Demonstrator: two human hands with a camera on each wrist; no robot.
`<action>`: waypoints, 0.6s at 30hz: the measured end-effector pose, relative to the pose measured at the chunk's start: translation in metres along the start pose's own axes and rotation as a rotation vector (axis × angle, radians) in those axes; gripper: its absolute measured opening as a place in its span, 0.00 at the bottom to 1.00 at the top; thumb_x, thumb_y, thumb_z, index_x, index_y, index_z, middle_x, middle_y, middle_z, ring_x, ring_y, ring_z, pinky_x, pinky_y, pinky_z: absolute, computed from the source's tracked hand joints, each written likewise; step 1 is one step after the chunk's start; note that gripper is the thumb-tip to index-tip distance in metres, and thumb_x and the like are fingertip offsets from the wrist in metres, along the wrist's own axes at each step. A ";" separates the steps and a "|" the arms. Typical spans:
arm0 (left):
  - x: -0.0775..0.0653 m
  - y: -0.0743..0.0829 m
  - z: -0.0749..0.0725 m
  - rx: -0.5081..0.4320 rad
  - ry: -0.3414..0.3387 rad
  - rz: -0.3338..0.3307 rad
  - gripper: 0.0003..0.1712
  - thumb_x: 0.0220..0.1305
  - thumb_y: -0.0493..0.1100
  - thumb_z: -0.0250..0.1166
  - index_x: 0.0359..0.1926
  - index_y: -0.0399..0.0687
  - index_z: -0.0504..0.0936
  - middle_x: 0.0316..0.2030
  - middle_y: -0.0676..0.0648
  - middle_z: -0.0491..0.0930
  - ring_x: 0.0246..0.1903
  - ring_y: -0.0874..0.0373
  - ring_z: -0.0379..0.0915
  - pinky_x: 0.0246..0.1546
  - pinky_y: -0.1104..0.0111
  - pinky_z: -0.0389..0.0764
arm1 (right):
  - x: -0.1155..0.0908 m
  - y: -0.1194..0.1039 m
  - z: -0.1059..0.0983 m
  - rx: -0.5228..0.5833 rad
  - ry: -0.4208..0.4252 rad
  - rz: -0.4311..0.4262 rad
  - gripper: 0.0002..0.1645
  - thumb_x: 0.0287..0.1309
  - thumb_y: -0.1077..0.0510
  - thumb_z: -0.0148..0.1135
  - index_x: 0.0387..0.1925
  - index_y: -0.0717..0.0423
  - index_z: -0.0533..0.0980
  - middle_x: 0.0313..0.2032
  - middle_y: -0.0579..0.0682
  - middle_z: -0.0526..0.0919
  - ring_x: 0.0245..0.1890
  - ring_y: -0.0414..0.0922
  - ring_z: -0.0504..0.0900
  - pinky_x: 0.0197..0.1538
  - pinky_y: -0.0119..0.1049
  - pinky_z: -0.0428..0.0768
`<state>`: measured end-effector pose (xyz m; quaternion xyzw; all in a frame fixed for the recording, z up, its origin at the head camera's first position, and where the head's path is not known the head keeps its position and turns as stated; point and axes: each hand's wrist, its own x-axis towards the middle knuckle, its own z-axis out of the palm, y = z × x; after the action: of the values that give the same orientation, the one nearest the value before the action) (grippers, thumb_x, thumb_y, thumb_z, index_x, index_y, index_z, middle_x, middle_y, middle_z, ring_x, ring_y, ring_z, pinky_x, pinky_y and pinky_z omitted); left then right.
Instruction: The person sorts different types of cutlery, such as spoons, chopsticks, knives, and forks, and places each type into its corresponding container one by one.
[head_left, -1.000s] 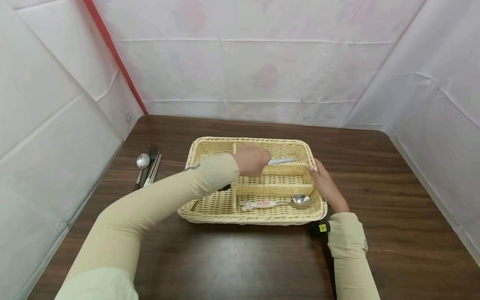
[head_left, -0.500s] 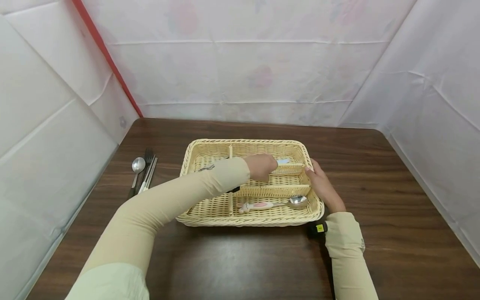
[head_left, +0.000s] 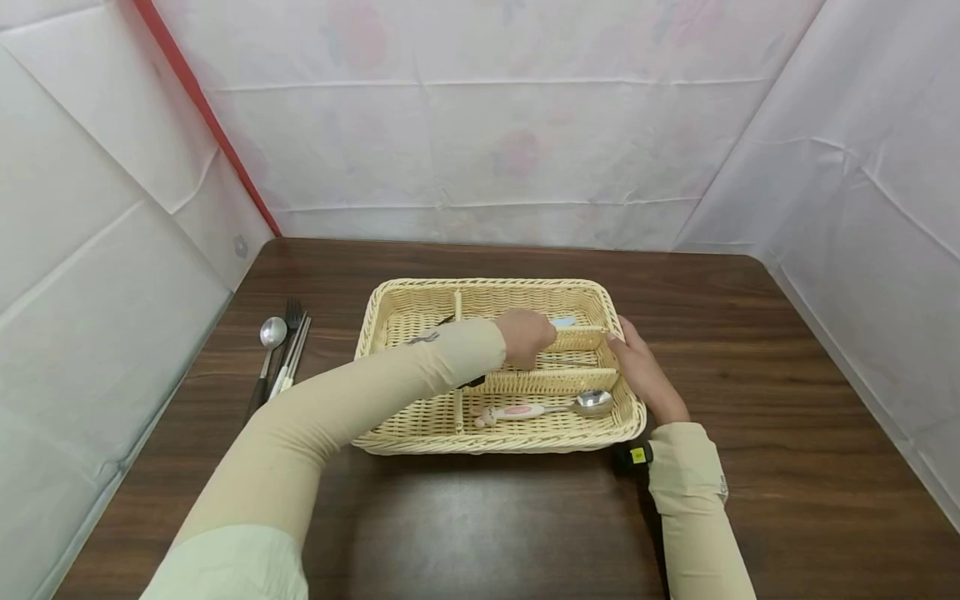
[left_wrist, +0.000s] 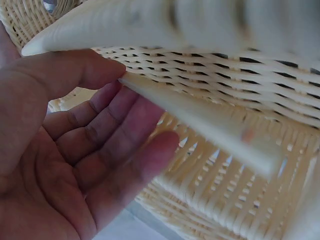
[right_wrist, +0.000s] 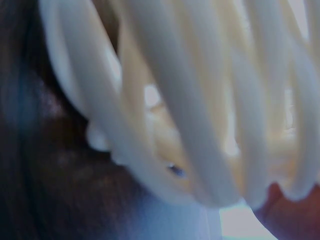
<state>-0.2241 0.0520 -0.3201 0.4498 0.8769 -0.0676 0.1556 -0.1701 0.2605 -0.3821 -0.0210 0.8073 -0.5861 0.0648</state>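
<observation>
White plastic sheeting [head_left: 480, 142] is hung behind and at both sides, a red strip [head_left: 202, 104] run down at far left. Dark wood-grain table [head_left: 750, 375] is seen below. Pale sleeves [head_left: 352, 396] are worn on both arms. Cream wicker basket [head_left: 495, 442] is set mid-table, split by dividers into one left compartment and three at right: back, middle, front. Right hand [head_left: 647, 375] is clasped on the basket's right end, thumb at the rim, fingers outside; right wrist view is mostly filled by blurred strands. Left hand [head_left: 527, 336] is held over the divider between back and middle compartments; in left wrist view, a pale slender stick [left_wrist: 200, 117] with an orange mark is pinched at the fingertips, other fingers loosely bent. Stick is located inside the basket, along a woven wall; exact compartment cannot be told. Left of the basket, chopsticks [head_left: 298, 346], dark-handled spoon [head_left: 272, 333] and black fork [head_left: 293, 314] are laid close together. Rabbit-handled spoon [head_left: 525, 412], pink and white, is placed in the front compartment, bowl rightward. Flat pale piece [head_left: 563, 321], partly hidden by the left hand, is seen toward the back compartment. Black wrist device [head_left: 622, 458] with yellow label is worn at right.
</observation>
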 end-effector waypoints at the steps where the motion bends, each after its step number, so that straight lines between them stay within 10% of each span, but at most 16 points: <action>1: 0.001 0.000 0.000 0.005 -0.004 -0.004 0.14 0.61 0.34 0.61 0.24 0.52 0.67 0.19 0.54 0.61 0.21 0.62 0.54 0.24 0.70 0.60 | 0.000 0.000 0.000 0.000 0.001 0.001 0.33 0.75 0.56 0.33 0.74 0.58 0.39 0.72 0.62 0.46 0.71 0.55 0.47 0.69 0.50 0.46; 18: 0.007 0.011 0.006 -0.010 -0.083 -0.044 0.09 0.70 0.33 0.53 0.44 0.45 0.78 0.34 0.50 0.75 0.28 0.61 0.59 0.30 0.69 0.61 | -0.001 -0.002 0.000 -0.002 -0.003 0.034 0.34 0.75 0.53 0.33 0.74 0.57 0.37 0.72 0.61 0.44 0.71 0.55 0.46 0.69 0.51 0.46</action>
<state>-0.2182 0.0622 -0.3277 0.4263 0.8798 -0.0852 0.1924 -0.1691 0.2599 -0.3799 -0.0084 0.8079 -0.5843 0.0761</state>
